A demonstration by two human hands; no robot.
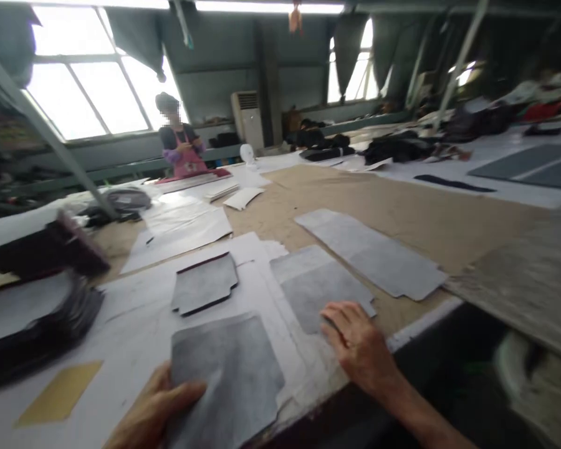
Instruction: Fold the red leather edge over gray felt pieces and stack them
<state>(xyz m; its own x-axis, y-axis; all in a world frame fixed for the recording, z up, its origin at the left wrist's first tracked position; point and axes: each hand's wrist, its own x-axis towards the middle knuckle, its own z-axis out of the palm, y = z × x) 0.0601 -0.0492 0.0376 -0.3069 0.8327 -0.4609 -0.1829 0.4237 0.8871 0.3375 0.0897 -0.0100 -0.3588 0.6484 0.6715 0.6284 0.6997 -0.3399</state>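
Note:
My left hand [161, 405] grips a grey cut panel [229, 374] by its left edge, thumb on top and fingers underneath. The panel has rounded corners and a notch at the lower right. My right hand [358, 343] is at the near edge of another grey panel [308, 284] that lies flat. Its fingers are curled toward the thumb around something small and dark that I cannot make out. Beyond the held panel lies a smaller notched grey piece [206, 284] with dark edges. A long grey panel [369, 252] rests farther right.
Stacks of dark-edged panels [32, 312] stand at the left, near a yellow card [60, 393]. Brown paper [402, 206] and white sheets cover the table. Dark fabric bundles [397, 148] lie at the back. Across the table, a person in a pink apron [189, 162] stands by a window.

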